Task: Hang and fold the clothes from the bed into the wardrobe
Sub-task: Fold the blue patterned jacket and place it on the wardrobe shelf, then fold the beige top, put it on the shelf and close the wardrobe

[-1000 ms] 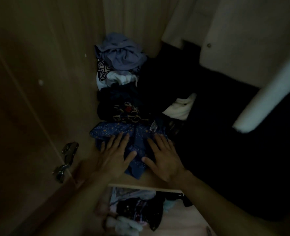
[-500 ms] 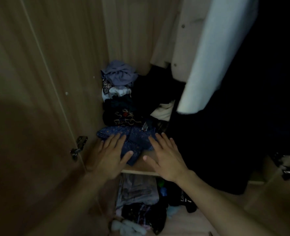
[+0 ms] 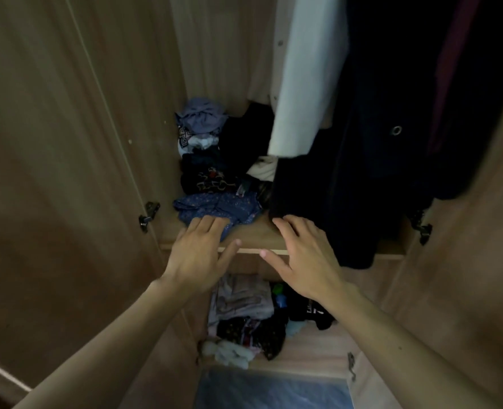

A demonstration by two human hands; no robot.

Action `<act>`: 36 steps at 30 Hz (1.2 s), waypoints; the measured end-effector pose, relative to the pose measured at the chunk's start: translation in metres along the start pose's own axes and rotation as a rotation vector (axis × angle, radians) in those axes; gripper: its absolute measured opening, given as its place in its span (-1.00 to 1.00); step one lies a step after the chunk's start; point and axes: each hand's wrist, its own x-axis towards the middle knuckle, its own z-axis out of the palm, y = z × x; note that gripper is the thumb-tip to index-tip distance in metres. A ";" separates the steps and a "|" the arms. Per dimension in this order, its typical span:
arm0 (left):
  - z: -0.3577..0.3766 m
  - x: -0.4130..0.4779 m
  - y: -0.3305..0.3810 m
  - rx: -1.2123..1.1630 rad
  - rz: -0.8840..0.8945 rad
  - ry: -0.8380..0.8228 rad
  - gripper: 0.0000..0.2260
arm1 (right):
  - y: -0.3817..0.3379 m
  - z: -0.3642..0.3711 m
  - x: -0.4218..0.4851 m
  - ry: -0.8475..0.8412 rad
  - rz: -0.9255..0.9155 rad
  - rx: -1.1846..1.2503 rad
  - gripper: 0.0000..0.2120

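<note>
A folded blue dotted garment (image 3: 217, 206) lies at the front left of the wardrobe shelf (image 3: 259, 234). Behind it sit a dark printed piece (image 3: 206, 178) and a lilac bundle (image 3: 201, 113) at the back. My left hand (image 3: 198, 252) is flat with straight fingers, its fingertips at the near edge of the blue garment. My right hand (image 3: 301, 255) hovers open over the shelf's front edge, fingertips next to the hem of a hanging black coat (image 3: 347, 172). Neither hand holds anything.
A white garment (image 3: 306, 84) and dark clothes hang on the right. The lower shelf (image 3: 312, 352) carries a pink folded piece (image 3: 241, 296) and dark clothes (image 3: 253, 332). Open wooden doors (image 3: 52, 172) flank both sides, with hinges (image 3: 148, 215) at shelf height.
Both hands have slid back toward me off the blue garment to the shelf's front edge. The view has pulled back and up, showing the hanging clothes and lower shelf.
</note>
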 end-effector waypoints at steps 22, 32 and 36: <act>-0.028 -0.167 0.202 -0.377 0.692 -0.152 -0.39 | -0.087 -0.184 -0.343 0.033 0.717 -0.380 -0.33; -0.056 -0.286 0.404 -0.420 0.992 -0.196 -0.41 | -0.108 -0.285 -0.574 0.239 1.058 -0.384 -0.24; -0.061 -0.352 0.480 -0.415 1.071 -0.249 -0.37 | -0.115 -0.323 -0.666 0.185 1.158 -0.468 -0.21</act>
